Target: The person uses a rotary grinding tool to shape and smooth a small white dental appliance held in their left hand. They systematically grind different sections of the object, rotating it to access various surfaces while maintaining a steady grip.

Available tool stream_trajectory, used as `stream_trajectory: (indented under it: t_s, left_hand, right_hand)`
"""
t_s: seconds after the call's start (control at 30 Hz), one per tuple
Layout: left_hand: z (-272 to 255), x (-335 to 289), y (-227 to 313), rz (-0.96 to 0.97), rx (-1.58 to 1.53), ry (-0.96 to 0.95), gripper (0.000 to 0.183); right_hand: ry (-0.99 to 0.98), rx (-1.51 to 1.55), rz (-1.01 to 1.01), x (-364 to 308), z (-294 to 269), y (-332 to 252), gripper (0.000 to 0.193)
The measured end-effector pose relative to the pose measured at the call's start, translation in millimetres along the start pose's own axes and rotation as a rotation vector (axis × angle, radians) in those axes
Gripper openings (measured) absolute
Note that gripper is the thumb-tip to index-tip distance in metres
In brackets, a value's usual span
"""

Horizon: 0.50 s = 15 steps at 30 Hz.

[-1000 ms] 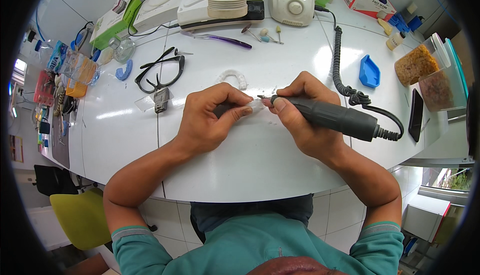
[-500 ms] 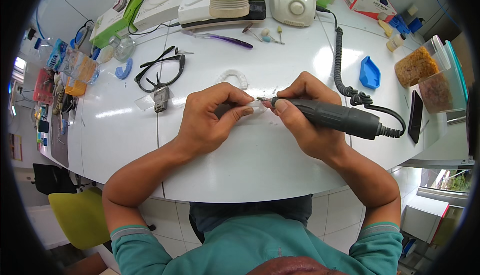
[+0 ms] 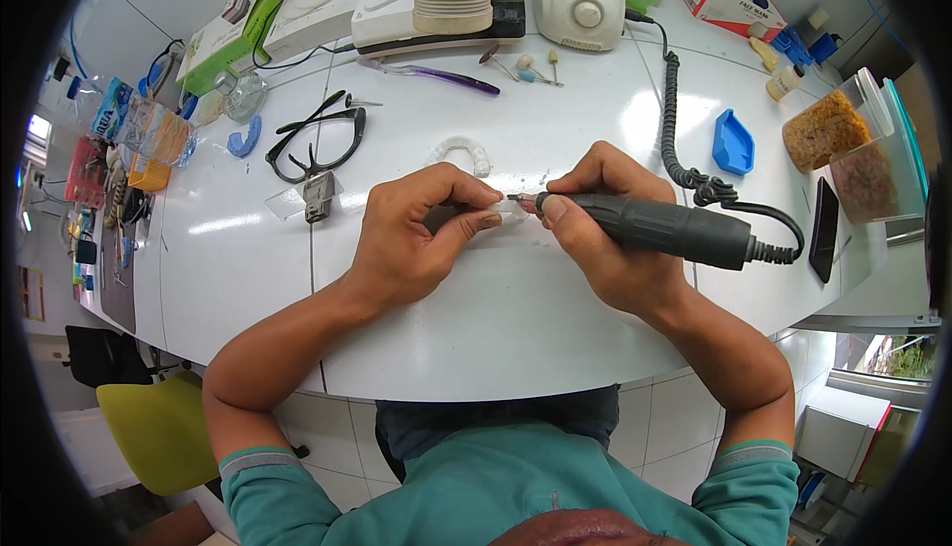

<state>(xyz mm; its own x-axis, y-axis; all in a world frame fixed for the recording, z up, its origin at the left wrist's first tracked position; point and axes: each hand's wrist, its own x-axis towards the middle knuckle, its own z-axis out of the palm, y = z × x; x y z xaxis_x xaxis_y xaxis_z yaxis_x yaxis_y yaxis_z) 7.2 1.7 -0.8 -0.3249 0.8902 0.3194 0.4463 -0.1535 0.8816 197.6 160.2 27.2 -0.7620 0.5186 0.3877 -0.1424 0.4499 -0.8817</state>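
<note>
My right hand (image 3: 615, 239) grips a dark grey rotary handpiece (image 3: 674, 228) like a pen. Its thin bur (image 3: 516, 197) points left, at the fingertips of my left hand (image 3: 421, 234). Thumb and forefinger of that left hand are pinched on a small see-through piece (image 3: 515, 214); its exact shape is mostly hidden. Bur and piece are close together, and I cannot tell whether they touch. Just behind the hands, a whitish horseshoe-shaped dental piece (image 3: 480, 157) lies on the white table (image 3: 426, 348). Small specks are scattered near the bur.
A coiled cord (image 3: 670, 120) joins the handpiece to a white control box (image 3: 581, 10). Black glasses (image 3: 342, 154) lie to the left, a purple-handled tool (image 3: 456, 80) and mounted polishing bits (image 3: 528, 72) behind. A blue tray (image 3: 734, 143), phone (image 3: 823, 231) and food containers (image 3: 825, 134) are at right.
The handpiece's rear end has dipped very slightly. Both hands otherwise keep the same place and grip.
</note>
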Motion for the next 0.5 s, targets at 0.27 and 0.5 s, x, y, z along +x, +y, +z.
stream_trajectory:
  t_s: [0.27, 0.5]
  left_hand:
    - [-0.7, 0.7, -1.4, 0.012, 0.007, -0.009, 0.012]
    - [-0.2, 0.3, -2.2, 0.008, 0.000, -0.001, 0.012]
  right_hand:
    - [-0.007, 0.006, 0.035, -0.5, -0.1, -0.4, 0.023]
    - [0.000, 0.008, 0.027, -0.7, 0.7, 1.3, 0.023]
